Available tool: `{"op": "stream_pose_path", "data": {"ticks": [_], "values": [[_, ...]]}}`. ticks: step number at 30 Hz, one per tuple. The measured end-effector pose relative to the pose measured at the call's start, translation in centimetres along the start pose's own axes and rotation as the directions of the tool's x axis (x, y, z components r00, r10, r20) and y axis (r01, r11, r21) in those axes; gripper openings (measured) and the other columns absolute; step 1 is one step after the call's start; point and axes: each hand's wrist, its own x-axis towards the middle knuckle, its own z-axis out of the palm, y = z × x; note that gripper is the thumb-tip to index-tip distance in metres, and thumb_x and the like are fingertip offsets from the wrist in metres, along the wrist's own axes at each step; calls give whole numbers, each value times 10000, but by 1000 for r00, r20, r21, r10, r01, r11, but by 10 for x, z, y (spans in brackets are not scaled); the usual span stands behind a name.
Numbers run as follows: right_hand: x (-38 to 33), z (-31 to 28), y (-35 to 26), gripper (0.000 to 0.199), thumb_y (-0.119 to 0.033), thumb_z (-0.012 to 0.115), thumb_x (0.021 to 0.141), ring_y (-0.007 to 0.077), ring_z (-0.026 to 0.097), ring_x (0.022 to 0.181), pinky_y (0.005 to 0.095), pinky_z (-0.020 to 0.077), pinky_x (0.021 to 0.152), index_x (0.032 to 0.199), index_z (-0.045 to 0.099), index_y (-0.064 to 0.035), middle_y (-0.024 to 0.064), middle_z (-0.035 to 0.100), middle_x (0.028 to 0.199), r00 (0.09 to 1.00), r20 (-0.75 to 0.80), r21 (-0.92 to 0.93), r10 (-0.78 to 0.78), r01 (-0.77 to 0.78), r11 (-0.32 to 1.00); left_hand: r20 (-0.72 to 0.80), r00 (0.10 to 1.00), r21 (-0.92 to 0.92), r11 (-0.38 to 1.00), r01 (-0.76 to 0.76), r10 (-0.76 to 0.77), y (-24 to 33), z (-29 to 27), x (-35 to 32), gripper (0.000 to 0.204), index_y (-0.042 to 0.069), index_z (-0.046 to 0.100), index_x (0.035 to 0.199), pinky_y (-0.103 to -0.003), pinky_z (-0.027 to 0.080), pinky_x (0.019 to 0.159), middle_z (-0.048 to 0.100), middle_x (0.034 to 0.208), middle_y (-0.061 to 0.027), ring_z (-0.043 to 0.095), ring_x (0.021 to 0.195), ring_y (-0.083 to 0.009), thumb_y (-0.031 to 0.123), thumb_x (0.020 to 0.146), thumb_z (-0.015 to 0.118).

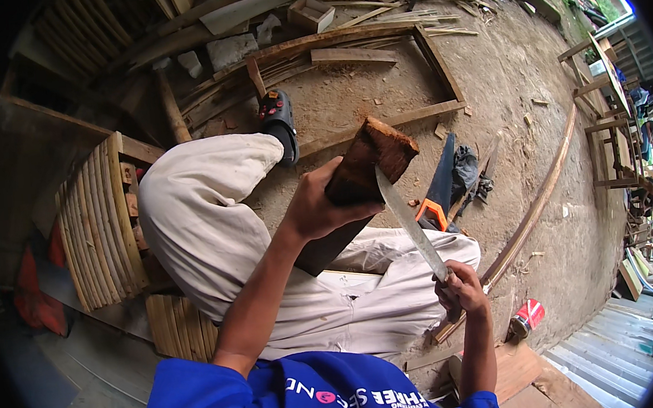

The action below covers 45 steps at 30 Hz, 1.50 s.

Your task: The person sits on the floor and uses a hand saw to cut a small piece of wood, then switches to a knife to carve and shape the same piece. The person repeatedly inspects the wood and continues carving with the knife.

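Observation:
My left hand [317,203] is closed around a dark wooden block [360,164], its fingers behind it and thumb along the near side. The block is tilted, and its far end is rough and reddish brown. In my right hand [464,291] is the handle of a long knife [414,231] with a straight grey blade. The blade slants up to the left, and its tip lies at the rough end of the block; whether it touches the wood I cannot tell. The block's lower part reaches down over my lap, above my pale trousers [305,321].
A handsaw [441,183] with an orange-and-black handle lies beyond my knee, beside a black plastic bag [465,168]. A wooden frame [438,65] rests on the dirt ahead. One long curved pole [535,218] and a red can [527,317] are at the right. A slatted wooden piece [97,226] stands left.

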Motion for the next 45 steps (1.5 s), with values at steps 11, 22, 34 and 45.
{"op": "stream_pose_path", "data": {"ticks": [11,22,34,45], "values": [[11,19,14,504,-457,634,965,118,504,462,270,424,400,1025,600,42,58,557,656,995,102,214,-15,-7,977,-17,1000,16,1000,10,-10,6,0,0,591,-21,648,1114,-311,571,814,745,985,-107,704,867,-140,304,702,921],[14,30,42,526,-477,640,949,108,459,446,277,385,388,1040,584,37,47,528,625,994,110,339,-3,-34,940,-5,999,13,999,41,-41,4,1,0,561,-3,656,1067,-309,571,766,742,951,-108,698,833,-127,342,708,914],[7,52,82,533,-463,654,947,124,460,478,257,358,352,1158,541,13,93,525,737,969,248,643,-2,-163,748,59,987,163,977,135,-147,-8,8,4,653,-3,661,1101,-330,558,811,736,957,-129,708,876,-177,472,711,883],[0,28,37,439,-442,654,960,129,429,409,287,363,340,1093,533,-41,31,479,621,972,-132,650,-192,231,724,-49,933,295,887,355,-357,-30,22,48,574,38,704,1115,-307,558,804,753,987,-94,718,891,-160,462,758,855]]}}
